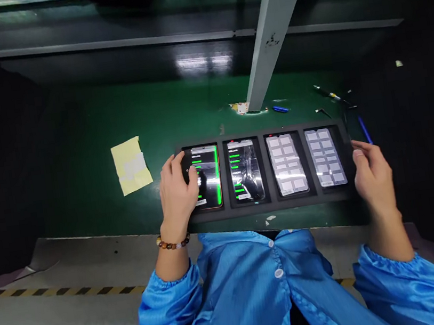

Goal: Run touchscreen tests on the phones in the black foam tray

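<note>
A black foam tray (266, 177) lies on the table in front of me, with phones side by side in its slots. The leftmost phone (211, 179) and the second phone (246, 172) show dark screens with green bars. Pale grids of blocks fill the screens of the third phone (287, 166) and the rightmost phone (326, 158). My left hand (176, 192) rests over the tray's left end, fingers apart, its thumb over the leftmost phone's screen. At the right end, my right hand (374, 175) has thumb and forefinger closed on the tray's edge; its other fingers are partly hidden.
A yellow paper (131, 166) lies left of the tray on the green table (83, 133). Behind the tray, a grey metal post (268, 37) rises near a blue pen cap (280, 109). A blue pen (365, 130) and a thin cable (323, 112) lie at right.
</note>
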Demonstrator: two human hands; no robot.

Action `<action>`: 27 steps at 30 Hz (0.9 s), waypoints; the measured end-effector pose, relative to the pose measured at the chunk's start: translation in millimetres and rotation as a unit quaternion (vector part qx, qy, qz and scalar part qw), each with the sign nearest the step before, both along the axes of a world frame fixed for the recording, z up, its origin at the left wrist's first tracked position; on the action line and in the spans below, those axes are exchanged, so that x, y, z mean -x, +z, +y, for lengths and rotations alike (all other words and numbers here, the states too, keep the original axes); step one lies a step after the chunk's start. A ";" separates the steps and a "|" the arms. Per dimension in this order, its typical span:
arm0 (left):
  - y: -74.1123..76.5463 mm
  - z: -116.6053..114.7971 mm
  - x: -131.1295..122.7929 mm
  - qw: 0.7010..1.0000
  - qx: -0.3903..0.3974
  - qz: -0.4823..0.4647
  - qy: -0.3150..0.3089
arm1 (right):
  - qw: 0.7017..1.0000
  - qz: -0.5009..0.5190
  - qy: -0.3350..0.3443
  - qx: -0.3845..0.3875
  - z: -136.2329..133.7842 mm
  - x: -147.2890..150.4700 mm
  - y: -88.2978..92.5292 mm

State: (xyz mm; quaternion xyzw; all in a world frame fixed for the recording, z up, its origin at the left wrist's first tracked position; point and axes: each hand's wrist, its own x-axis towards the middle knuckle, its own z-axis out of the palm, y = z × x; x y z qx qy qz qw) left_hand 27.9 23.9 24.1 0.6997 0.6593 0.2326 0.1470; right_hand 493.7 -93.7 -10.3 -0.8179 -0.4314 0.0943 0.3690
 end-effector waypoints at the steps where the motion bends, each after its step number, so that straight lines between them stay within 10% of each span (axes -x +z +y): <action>1: 0.0 2.7 5.7 1.000 -0.009 -0.002 -0.004 | 1.000 0.013 0.000 -0.003 -1.1 2.6 -1.4; 7: 8.8 13.4 9.4 0.993 -0.106 0.030 -0.031 | 0.993 -0.035 0.091 -0.061 5.7 17.2 -1.8; 14: 23.1 11.6 -109.8 0.940 -0.051 0.090 -0.325 | 0.939 -0.098 0.331 -0.010 46.6 25.8 8.6; 27: 24.4 8.2 -141.5 0.911 -0.064 0.195 -0.358 | 0.920 -0.107 0.377 0.003 50.1 31.9 7.2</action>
